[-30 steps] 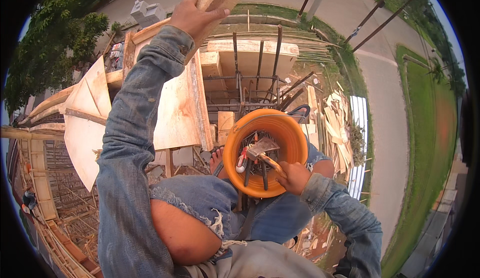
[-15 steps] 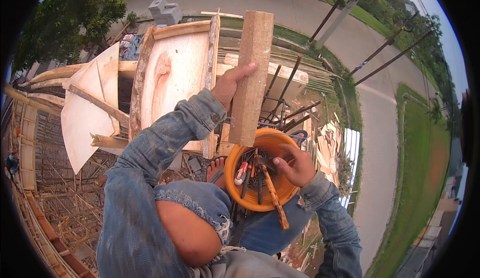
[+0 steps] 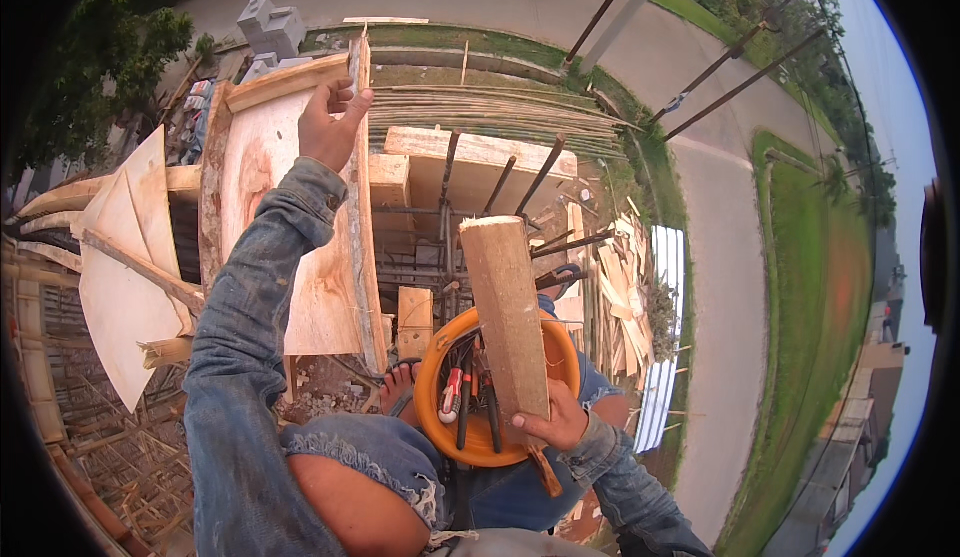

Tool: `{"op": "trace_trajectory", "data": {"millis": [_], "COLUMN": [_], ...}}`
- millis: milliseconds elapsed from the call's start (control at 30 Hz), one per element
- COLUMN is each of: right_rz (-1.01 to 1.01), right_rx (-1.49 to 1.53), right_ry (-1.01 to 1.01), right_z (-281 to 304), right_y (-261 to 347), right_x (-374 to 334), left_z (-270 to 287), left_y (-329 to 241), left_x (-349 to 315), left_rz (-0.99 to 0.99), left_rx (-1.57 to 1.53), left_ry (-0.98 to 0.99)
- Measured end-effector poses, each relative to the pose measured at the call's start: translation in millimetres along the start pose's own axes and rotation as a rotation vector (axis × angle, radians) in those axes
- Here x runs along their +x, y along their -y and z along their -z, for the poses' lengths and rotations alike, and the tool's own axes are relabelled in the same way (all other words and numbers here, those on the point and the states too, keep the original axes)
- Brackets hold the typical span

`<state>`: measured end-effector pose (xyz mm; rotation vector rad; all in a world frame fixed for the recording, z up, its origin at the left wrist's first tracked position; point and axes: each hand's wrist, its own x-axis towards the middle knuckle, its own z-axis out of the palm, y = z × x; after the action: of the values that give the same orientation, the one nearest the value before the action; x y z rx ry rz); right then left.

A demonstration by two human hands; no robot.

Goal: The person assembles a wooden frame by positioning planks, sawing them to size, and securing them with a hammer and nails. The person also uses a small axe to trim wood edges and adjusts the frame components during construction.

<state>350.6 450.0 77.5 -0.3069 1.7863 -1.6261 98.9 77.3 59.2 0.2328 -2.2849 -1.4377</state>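
Note:
My right hand [image 3: 558,419] grips the lower end of a short, thick piece of lumber [image 3: 508,317], which stands tilted over an orange bucket [image 3: 428,419]. Inside the bucket are nails, a red-and-white-handled tool [image 3: 451,394] and dark-handled tools [image 3: 464,409]; the lumber covers part of them. A wooden tool handle [image 3: 545,473] sticks out over the near rim. Farther off, my left hand [image 3: 332,129] is raised at the side board [image 3: 362,207] of a wood-framed plywood panel [image 3: 315,302]. Its fingers are bent and apart from the thumb; whether it touches the board I cannot tell.
Upright steel bars [image 3: 447,187] rise beyond the bucket. A wooden beam box [image 3: 480,152] and bamboo poles [image 3: 500,102] lie behind them. Scrap wood [image 3: 625,292] is heaped at right. Loose plywood [image 3: 130,267] leans at left above a lower level of scaffolding. A road runs past.
The lumber has passed from my left hand to my right and come down over the bucket. My left hand has moved away, up and left to the panel's edge. The view has shifted.

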Motion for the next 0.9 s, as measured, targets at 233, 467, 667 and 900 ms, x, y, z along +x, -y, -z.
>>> {"op": "trace_trajectory", "data": {"millis": [233,467,667,900], "right_rz": [-0.083,0.023,0.213,0.122], "right_rx": [0.049,0.009,-0.523,-1.131], "right_ry": [0.016,-0.224,-0.573,-0.188], "right_z": [-28,35,198,281], "right_y": [-17,53,106,44], "right_x": [-30,6,98,233], "left_z": [82,73,74,77], "left_y": [140,175,187,190], "left_x": [59,83,84,86], "left_rz": [0.056,0.04,0.0,0.085], "left_rx": [0.637,0.663,0.599,0.396], "left_ry": [-0.311,-0.406,-0.388,-0.47]}}
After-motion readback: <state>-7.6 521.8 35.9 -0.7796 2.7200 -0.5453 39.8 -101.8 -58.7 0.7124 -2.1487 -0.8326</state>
